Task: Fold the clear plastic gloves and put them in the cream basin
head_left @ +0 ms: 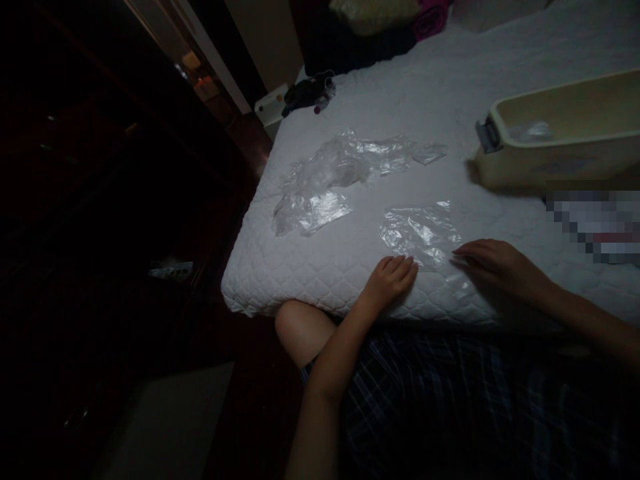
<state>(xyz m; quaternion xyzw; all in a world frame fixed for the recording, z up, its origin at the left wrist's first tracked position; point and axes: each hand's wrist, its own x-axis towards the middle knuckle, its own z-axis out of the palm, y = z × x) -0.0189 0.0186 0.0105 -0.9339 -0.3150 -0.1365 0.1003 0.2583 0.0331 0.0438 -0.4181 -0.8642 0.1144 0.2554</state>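
A clear plastic bag [420, 230] lies spread on the white quilted bed cover [320, 270]. My left hand [393, 280] rests at the bag's near edge, palm down, its fingers extended and lying flat. To the right of the bag, my right hand [493, 263] reaches its fingertips toward the bag's right corner. Its fingers are pressed together, and whether they pinch any plastic is too small to tell. Farther back and left, a heap of crumpled clear bags [330, 173] lies on the bed, with a small flat one [430, 153] at its right end.
A cream plastic bin [555, 160] with a grey latch stands at the right, some clear plastic inside. Below it is a blurred-out item [605, 223]. Dark cloth and small things [310, 93] lie at the bed's far left corner. A pillow [375, 15] is at the back.
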